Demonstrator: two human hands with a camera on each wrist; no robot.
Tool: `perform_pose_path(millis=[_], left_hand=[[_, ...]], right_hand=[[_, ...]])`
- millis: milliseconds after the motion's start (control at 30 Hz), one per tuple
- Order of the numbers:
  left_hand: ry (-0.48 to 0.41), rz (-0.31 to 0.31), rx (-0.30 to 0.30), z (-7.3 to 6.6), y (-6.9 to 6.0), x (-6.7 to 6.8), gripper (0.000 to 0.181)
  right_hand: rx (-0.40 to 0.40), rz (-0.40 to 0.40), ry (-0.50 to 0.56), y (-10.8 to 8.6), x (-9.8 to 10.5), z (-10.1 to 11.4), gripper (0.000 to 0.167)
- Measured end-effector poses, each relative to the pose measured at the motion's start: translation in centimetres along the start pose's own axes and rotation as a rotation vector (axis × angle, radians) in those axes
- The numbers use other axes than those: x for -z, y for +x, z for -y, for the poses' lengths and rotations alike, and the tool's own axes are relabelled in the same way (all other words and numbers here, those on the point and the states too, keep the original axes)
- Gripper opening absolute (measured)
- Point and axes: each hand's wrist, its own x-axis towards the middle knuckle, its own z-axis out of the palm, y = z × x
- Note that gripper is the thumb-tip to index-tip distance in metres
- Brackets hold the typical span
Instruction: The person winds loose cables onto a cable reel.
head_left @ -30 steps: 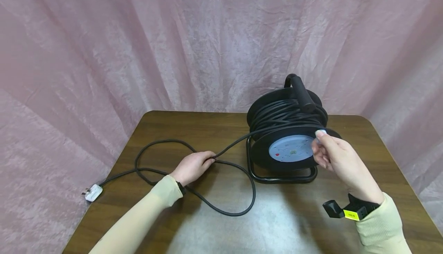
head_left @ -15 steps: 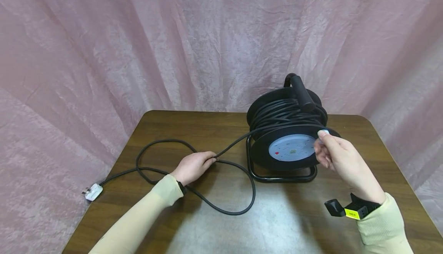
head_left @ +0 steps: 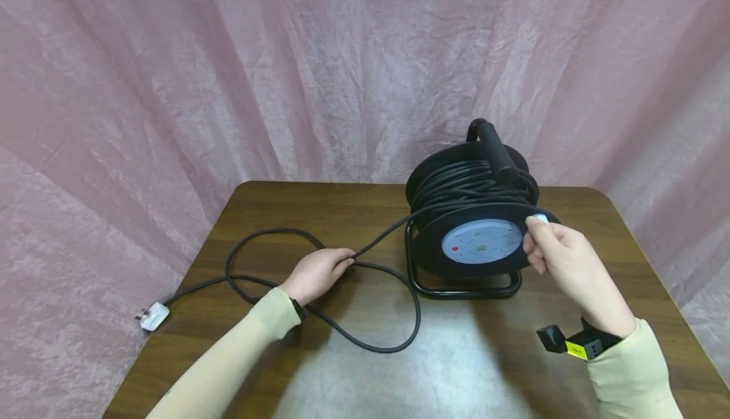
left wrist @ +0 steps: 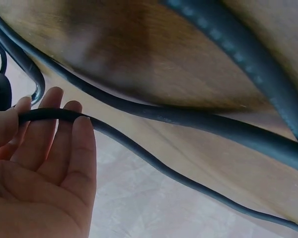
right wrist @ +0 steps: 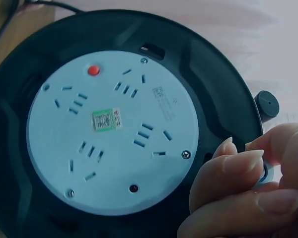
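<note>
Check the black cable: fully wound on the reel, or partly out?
Partly out: turns of the cable sit on the reel, while a loose length loops across the table from the left hand to the white plug.

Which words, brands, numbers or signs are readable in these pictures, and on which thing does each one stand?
No words or numbers are readable.
Yellow label on the black wrist device: dark marks, too blurred.
Sticker on the socket panel: square code, small print beside it, unreadable.
Grey print on the same panel: too small and blurred.
</note>
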Motion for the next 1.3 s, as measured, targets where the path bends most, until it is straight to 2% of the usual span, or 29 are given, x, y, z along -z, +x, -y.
perform_pose_path(millis=[233, 533, 800, 1000, 1133, 1300], left_hand=[[-0.018, -0.002, 0.014, 0.2, 0.2, 0.1, 0.019], [-0.006, -0.008, 0.011, 0.3, 0.5, 0.1, 0.021], [0.031, -0.062, -0.027, 0.1, 0.6, 0.4, 0.021], [0.044, -0.078, -0.060, 0.1, 0.7, 1.0, 0.020], [0.067, -0.066, -0.084, 1.1, 0.7, 1.7, 0.021], [0.157, -0.053, -0.094, 3.7, 0.6, 3.2, 0.021]], right_hand=[[-0.024, -0.008, -0.057, -0.1, 0.3, -0.4, 0.055], [-0.044, -0.003, -0.051, -0.3, 0.5, -1.0, 0.059], [-0.064, -0.005, -0.084, -0.6, 0.7, -1.7, 0.061], [-0.077, -0.002, -0.097, -0.7, 0.8, -2.4, 0.061], [-0.086, 0.012, -0.107, -0.7, 0.9, -3.0, 0.061], [-0.087, 0.027, -0.095, -0.6, 0.8, -3.4, 0.060]])
